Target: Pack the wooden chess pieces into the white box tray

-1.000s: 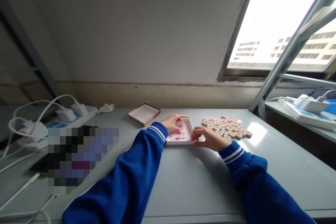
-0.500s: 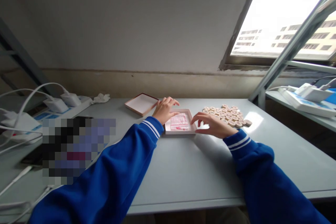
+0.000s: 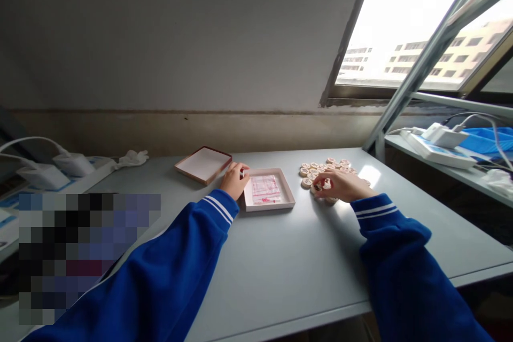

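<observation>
A shallow white box lies on the grey table with a folded plastic sheet printed in red inside it. My left hand rests curled against the box's left edge. My right hand lies over a cluster of round wooden chess pieces to the right of the box, fingers pinched on one piece. Both arms wear blue sleeves with white cuff stripes.
The box's lid lies upside down at the back left of the box. A power strip with white chargers and a crumpled white glove sit at the far left. A second shelf with chargers stands right, under the window.
My right hand left the box's right edge and moved right onto the chess pieces. My left hand slid from over the box to its left edge. The view shifted left.
</observation>
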### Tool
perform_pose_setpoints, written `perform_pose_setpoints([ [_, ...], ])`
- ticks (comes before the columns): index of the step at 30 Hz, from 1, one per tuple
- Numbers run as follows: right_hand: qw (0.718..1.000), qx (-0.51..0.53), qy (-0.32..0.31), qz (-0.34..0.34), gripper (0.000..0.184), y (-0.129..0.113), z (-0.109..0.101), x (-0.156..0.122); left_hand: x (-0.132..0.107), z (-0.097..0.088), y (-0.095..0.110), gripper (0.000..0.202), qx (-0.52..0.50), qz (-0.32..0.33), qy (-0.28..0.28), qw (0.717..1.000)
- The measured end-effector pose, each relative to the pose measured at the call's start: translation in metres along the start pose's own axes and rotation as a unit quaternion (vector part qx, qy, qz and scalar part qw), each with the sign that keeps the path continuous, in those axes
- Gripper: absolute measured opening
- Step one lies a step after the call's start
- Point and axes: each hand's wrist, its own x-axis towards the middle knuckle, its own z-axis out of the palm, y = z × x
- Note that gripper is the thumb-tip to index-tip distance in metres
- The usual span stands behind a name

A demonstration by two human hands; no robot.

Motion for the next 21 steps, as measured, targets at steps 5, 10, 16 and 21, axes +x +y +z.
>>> perform_pose_setpoints([
  [5,0.989,0.130,0.006,-0.064,0.025,-0.008,-0.009,0.002,-0.001,0.000,0.002,0.017,-0.059,0.007,-0.023,0.998],
  [10,0.967,0.198,0.024,-0.158,0.024,-0.060,-0.010,0.021,-0.004,-0.002,0.009,0.017,-0.100,0.066,-0.100,0.988],
  [16,0.971,0.075,0.072,-0.216,0.021,-0.107,0.012,0.039,-0.005,-0.002,0.011,0.022,-0.082,0.074,-0.098,0.989],
  [21,0.982,0.075,0.120,-0.127,0.016,-0.069,-0.001,0.036,-0.009,-0.002,0.013,0.020,-0.087,0.072,-0.131,0.985],
])
